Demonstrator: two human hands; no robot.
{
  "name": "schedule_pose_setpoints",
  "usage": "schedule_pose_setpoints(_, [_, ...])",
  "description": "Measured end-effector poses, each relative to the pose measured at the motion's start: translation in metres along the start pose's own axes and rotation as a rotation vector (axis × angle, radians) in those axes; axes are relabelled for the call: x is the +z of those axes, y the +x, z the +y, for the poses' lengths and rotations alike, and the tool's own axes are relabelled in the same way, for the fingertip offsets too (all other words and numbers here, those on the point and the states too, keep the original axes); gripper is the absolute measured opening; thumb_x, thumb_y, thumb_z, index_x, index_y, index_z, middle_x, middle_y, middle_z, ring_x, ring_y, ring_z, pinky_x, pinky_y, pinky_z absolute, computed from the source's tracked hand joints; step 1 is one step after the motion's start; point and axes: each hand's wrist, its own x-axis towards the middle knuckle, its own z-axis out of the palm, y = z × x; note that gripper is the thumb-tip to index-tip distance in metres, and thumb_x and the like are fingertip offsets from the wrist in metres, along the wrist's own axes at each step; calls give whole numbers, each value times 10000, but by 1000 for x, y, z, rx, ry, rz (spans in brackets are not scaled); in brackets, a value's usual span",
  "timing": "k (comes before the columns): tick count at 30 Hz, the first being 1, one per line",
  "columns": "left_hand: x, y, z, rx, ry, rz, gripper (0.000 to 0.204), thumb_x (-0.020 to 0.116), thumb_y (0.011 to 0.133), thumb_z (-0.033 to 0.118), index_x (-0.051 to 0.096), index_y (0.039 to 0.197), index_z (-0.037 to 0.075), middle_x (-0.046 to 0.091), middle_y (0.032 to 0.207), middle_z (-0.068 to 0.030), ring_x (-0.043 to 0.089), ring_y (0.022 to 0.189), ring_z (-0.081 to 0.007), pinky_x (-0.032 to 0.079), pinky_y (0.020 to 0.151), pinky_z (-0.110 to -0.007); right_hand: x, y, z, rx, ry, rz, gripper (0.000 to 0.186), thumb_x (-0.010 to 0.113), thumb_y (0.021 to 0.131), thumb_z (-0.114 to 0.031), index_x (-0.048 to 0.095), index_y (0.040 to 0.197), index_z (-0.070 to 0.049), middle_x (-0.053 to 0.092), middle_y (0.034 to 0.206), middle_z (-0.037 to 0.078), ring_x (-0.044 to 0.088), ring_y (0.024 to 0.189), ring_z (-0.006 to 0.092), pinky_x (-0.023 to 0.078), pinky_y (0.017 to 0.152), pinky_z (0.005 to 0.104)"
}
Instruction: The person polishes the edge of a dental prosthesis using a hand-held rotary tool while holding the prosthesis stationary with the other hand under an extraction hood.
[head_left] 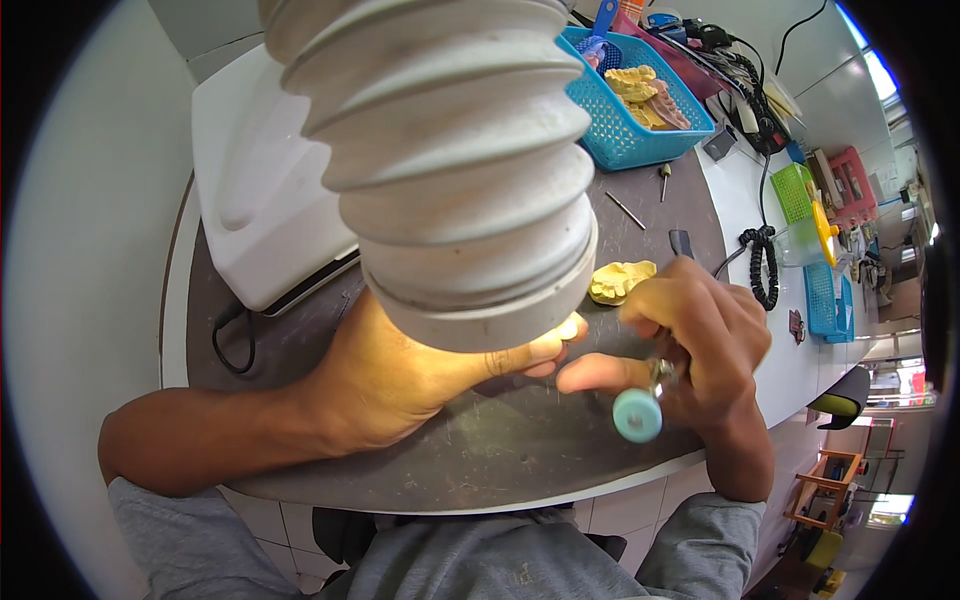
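Note:
My left hand (392, 372) is closed under the end of a ribbed white hose (470, 200). A small pale yellow piece (569, 328) is pinched at its fingertips. The hose hides part of that hand. Just to the right, my right hand (705, 335) is curled around a tool with a round teal end (637, 416) and a metal part beside it. The tool's far end is hidden by the fingers and slightly blurred. Its thumb reaches toward the left fingertips without touching them. Beyond the right hand, a yellow plaster dental cast (620, 282) lies on the dark table top (520, 450).
A blue basket (640, 150) of yellow and pinkish casts stands at the back. A thin metal rod (626, 210) and a small green-handled tool (666, 182) lie before it. A white machine housing (270, 180) fills the left. A black coiled cable (765, 265) lies right.

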Motion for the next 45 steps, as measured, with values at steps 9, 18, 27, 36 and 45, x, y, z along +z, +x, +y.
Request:
schedule_pose_setpoints(9, [-10,1,-12,37,-47,-45,168,630,958,101,637,1096,5,618,1133,-127,603,1011,-164,483,906,-305,10,-2,1,-277,84,130,373,841,697,-198,759,1039,-73,608,771,21,597,541,98,465,435,235])
schedule_pose_setpoints(18, [-3,-1,-8,65,-42,11,175,624,950,45,597,1121,24,596,1124,-110,579,1060,-160,467,915,-302,8,-6,1,-140,38,143,404,856,710,-313,740,967,-24,695,774,77,634,567,154,450,457,243])
schedule_pose_setpoints(27, [-5,1,-7,17,-33,-19,174,593,961,27,532,1119,64,560,1141,-91,562,1098,-160,458,931,-298,12,-4,3,-141,47,176,403,865,704,-306,731,957,-23,692,764,91,619,549,144,429,445,238])
schedule_pose_setpoints(36, [-3,1,-7,-3,-30,-1,165,612,966,78,552,1118,59,586,1131,-88,570,1052,-139,464,918,-285,12,-4,2,-145,46,187,372,864,712,-310,722,907,-26,685,747,84,620,545,144,417,435,235])
schedule_pose_setpoints(45, [-5,3,-10,48,-60,-1,191,627,968,121,631,1098,-19,648,978,-102,615,862,-126,520,788,-253,10,-2,-4,-168,69,179,310,865,691,-165,733,925,-11,625,714,63,632,549,151,502,436,256])
